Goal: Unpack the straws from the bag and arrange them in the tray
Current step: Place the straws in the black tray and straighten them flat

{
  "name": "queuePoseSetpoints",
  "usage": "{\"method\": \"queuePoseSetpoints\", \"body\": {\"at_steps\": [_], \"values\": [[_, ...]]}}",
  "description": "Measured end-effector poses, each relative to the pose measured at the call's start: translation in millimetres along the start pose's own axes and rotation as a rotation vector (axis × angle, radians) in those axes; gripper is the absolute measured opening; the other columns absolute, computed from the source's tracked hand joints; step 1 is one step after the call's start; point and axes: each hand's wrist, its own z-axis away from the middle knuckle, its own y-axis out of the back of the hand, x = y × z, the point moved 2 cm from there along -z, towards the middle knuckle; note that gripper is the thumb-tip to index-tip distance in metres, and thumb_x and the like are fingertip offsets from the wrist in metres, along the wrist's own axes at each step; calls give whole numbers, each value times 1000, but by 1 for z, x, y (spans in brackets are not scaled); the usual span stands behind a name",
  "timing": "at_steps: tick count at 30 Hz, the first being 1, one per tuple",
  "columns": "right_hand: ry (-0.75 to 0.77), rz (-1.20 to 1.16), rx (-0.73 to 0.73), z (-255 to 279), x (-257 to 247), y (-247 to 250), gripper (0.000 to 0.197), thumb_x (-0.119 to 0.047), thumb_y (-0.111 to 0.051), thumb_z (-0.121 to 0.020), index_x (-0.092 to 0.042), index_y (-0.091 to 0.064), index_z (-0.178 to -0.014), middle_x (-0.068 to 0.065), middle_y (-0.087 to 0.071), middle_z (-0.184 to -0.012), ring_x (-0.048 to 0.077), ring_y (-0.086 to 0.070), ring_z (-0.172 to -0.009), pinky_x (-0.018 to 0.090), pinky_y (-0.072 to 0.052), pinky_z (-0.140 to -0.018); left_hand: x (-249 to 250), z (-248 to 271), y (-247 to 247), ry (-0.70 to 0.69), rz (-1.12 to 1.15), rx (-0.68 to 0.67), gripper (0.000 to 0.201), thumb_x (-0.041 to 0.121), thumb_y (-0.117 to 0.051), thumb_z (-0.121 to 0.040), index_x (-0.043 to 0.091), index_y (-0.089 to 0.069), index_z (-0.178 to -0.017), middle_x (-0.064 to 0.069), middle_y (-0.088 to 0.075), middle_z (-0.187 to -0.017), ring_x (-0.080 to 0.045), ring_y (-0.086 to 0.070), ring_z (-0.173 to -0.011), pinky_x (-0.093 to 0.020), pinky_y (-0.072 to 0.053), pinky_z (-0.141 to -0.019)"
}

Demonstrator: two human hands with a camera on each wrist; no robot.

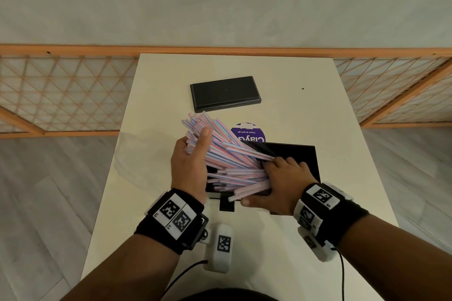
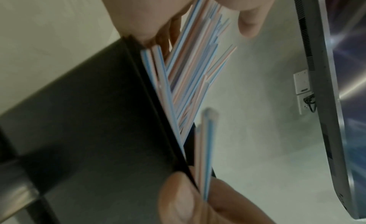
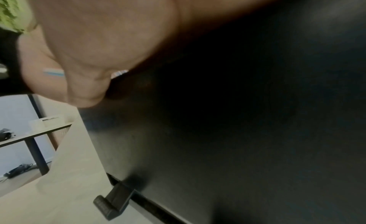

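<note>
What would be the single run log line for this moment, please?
step: straws into tray | left hand: grips fanned bundle | right hand: holds straws' lower ends at tray | lid: apart on table

Soft, even indoor light in the head view, edges bowed. Both wrist views are blurred; the right wrist's lower right is dim.

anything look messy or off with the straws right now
Yes: the straws are fanned out unevenly, not aligned, with ends sticking past the black tray while the left hand and right hand hold them.
</note>
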Motion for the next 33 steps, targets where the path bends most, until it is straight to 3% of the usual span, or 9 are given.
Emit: {"method": "queuePoseSetpoints", "body": {"at_steps": [3, 5, 7, 11, 18, 24, 27, 30, 33], "values": [[5, -47, -50, -3, -5, -2, 121, -104, -25, -47, -26, -37, -139, 1, -45, -144, 27, -42, -133, 52, -26, -115, -2, -4, 5, 12, 1, 57, 43, 46, -67, -85, 7, -62, -102, 3, -75, -80, -12, -74, -76, -29, -56, -66], [14, -116, -78, -7, -6, -1, 133, -107, -21, -38, -25, -33, -142, 3, -42, -146, 28, -44, -133, 51, -33, -113, -4, -10, 7, 33, -48, 83, 47, 54, -63, -92, 8, -64, -102, 3, -75, -81, -13, -74, -78, -36, -56, -71], [17, -183, -119, -10, -7, 0, 133, -107, -23, -38, -25, -32, -143, 3, -42, -146, 27, -46, -131, 48, -41, -108, -7, -13, 8, 26, -191, 94, 71, 77, -57, -79, 10, -67, -100, -2, -76, -88, -19, -74, -83, -45, -59, -79], [0, -170, -91, -12, -11, 5, 116, -105, -27, -48, -31, -33, -138, -4, -48, -143, 26, -48, -130, 56, -27, -113, -7, -5, 13, -158, -450, 112, 93, 99, -38, -64, 11, -63, -82, -8, -68, -76, -29, -64, -73, -48, -54, -74], [86, -254, -43, -9, -19, 5, 102, -98, -33, -61, -32, -30, -140, -7, -46, -145, 22, -46, -132, 56, -24, -114, 6, 0, 11, -291, -752, 50, 55, 62, -43, -96, 22, -54, -60, 4, -62, -63, -12, -59, -65, -30, -38, -64], [76, -196, 103, -3, -20, 11, 94, -94, -35, -67, -34, -32, -140, -8, -49, -138, 22, -47, -123, 50, -32, -106, -2, -10, 12, -195, -563, 117, 76, 80, -40, -84, 10, -59, -61, -4, -60, -51, -35, -64, -62, -50, -56, -68], [52, -151, 76, -6, -19, 7, 97, -96, -27, -65, -32, -37, -138, -7, -51, -138, 23, -47, -122, 51, -31, -107, 1, -4, 4, -187, -643, 31, 66, 70, -39, -95, 13, -59, -70, -2, -65, -67, -28, -63, -74, -39, -49, -72], [15, -123, 37, -10, -13, 1, 107, -100, -14, -59, -31, -41, -136, -4, -53, -138, 26, -48, -124, 55, -28, -108, -1, 0, 5, -196, -548, 62, 61, 78, -44, -87, 18, -53, -87, 5, -60, -81, -13, -57, -76, -27, -43, -69], [-3, -144, -2, -11, -8, -1, 106, -100, -14, -60, -32, -39, -138, -4, -53, -140, 27, -49, -127, 57, -25, -110, -9, -4, 12, -171, -368, 126, 51, 76, -47, -81, 27, -51, -94, 4, -58, -93, -14, -57, -83, -35, -47, -81]]}}
